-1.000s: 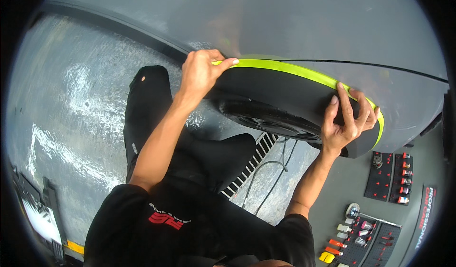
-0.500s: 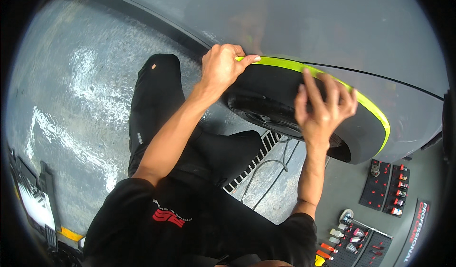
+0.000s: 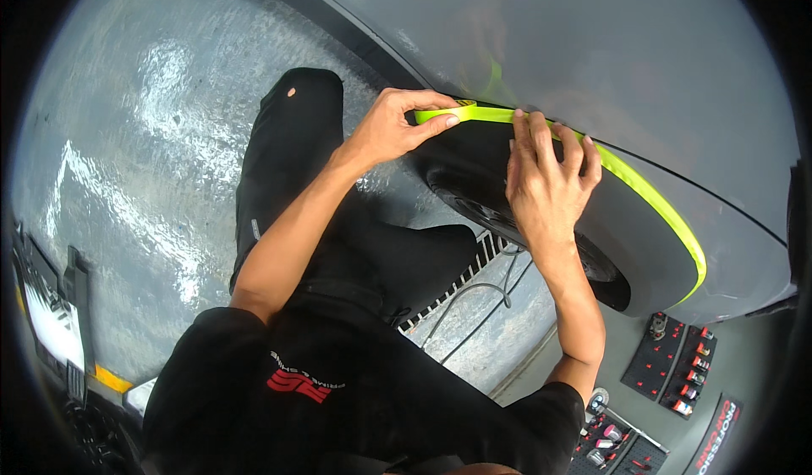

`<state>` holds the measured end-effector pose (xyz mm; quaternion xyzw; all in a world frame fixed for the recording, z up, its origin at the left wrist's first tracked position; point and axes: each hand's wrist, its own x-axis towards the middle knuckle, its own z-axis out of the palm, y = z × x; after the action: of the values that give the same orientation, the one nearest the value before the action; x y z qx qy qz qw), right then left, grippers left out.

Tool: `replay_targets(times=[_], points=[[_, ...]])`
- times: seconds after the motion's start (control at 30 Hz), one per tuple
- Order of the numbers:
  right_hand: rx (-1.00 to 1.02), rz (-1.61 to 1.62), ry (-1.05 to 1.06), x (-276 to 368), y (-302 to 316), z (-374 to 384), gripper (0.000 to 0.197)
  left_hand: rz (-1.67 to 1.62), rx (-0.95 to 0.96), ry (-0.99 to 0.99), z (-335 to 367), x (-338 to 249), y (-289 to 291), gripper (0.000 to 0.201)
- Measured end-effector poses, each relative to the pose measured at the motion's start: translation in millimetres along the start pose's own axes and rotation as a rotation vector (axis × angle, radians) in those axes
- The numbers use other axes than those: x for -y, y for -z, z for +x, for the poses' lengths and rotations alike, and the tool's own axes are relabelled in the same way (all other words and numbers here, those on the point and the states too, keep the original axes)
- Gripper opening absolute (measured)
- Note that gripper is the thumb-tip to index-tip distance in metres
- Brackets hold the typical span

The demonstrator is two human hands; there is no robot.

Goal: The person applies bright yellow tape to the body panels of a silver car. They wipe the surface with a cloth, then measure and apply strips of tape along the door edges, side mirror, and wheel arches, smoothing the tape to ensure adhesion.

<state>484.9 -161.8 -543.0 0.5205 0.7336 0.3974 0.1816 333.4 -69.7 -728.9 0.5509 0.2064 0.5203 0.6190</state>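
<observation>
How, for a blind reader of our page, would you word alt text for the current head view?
A person's left hand pinches yellow-green tape running along the wheel arch of a grey car while the right hand touches the tape farther along.

Seen as a clock face, the view has readable lettering at seven o'clock: small white words beside a red emblem [image 3: 296, 382] on the chest of the black shirt [image 3: 372, 399]. At four o'clock, large white and red capitals run along a dark banner [image 3: 715, 437]. Nearby, the bottles [image 3: 694, 378] carry labels too small to read.
</observation>
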Motion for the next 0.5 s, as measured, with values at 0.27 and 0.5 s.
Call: replay_targets(times=[0.27, 0.5], points=[[0.024, 0.009, 0.041, -1, 0, 5, 0.051, 0.128, -0.065, 0.252, -3, 53, 8, 0.037], [0.060, -0.009, 0.048, 0, 2, 4, 0.051, 0.369, -0.169, 0.349, 0, 45, -6, 0.033]])
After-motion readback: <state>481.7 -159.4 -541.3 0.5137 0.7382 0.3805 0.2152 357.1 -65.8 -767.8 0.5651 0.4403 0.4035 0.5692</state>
